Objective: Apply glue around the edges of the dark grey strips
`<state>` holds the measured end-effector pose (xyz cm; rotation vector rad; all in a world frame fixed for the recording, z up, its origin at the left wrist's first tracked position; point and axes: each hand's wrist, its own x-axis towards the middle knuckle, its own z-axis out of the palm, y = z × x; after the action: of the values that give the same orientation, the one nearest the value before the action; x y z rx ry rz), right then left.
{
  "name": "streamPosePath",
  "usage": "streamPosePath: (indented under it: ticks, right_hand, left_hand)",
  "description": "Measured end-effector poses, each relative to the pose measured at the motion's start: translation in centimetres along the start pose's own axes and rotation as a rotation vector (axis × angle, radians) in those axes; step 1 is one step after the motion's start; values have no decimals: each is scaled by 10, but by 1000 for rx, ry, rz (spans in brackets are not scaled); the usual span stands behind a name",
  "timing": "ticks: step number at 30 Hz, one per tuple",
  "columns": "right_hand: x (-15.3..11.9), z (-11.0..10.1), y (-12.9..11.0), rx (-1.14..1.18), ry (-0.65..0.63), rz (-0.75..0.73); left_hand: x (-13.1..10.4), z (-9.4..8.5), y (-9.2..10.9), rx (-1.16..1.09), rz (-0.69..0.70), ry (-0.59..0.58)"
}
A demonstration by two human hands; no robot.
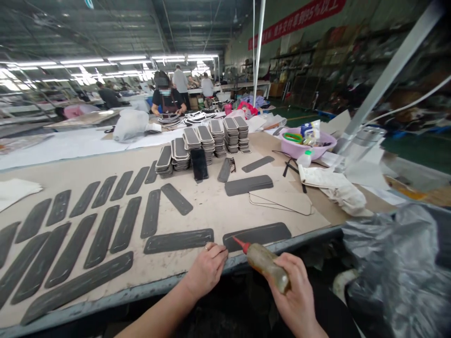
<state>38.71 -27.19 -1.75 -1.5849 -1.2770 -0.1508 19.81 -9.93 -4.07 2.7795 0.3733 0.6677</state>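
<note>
My right hand (294, 286) is wrapped round a squeeze bottle (266, 265) of yellowish-brown liquid, tilted with its red nozzle (241, 244) over the left part of a dark grey rounded strip (268, 233). My left hand (207, 266) rests at the table's front edge with its fingers curled together, between that strip's left end and another grey strip (179, 241). What its fingertips hold, if anything, is hidden. To the left, several grey strips (102, 237) lie in rows, with shiny wet-looking lines along their edges.
Stacks of light-edged grey pieces (202, 138) stand behind a black phone (199, 165). Loose grey strips (249, 185) and a bent wire (280, 206) lie right of centre. Beyond are a purple basin (299, 149), a metal pole and a masked co-worker (167, 96). Grey plastic (391, 258) hangs at right.
</note>
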Motion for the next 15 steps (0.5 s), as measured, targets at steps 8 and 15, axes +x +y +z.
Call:
streamPosePath:
  ticks: [8, 15]
  right_hand:
    - [-2, 16, -2, 21, -125, -10]
    - [-9, 3, -11, -13, -155, -17]
  left_hand:
    - [-1, 3, 0, -24, -9, 8]
    - [-1, 2, 1, -30, -19, 4]
